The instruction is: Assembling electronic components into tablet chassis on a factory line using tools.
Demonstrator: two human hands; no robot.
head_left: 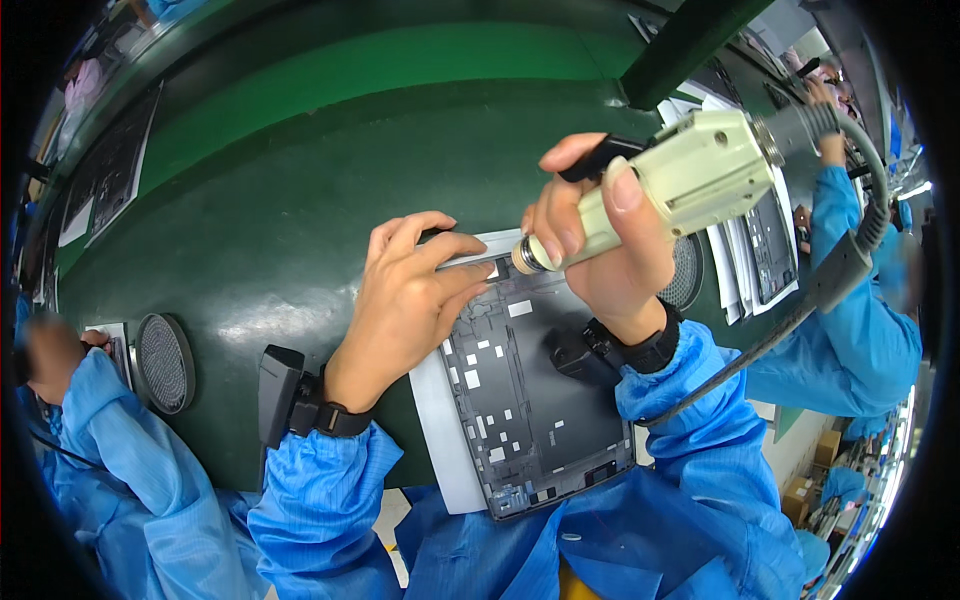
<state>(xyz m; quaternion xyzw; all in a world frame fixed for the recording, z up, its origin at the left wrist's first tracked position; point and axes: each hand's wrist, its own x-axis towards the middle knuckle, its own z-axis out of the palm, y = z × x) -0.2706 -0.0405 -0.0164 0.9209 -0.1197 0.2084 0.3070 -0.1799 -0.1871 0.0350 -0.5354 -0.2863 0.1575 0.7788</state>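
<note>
My right hand is wrapped round a pale green electric screwdriver with a black lever. Its nose tilts down to the left, over the far edge of a dark laptop-sized panel. Small white patches dot the panel, which lies partly over a white sheet. My left hand reaches over the panel's far left corner, fingers bent and apart, fingertips beside the screwdriver's nose. Thumb and forefinger tips come close together there; I see nothing held between them. The driver's very tip cannot be made out.
A grey cord runs from the screwdriver down past my right forearm. Round dishes stand left and right. Stacked sheets and panels lie to the right. A green post rises at the back. Blue-sleeved people sit on both sides.
</note>
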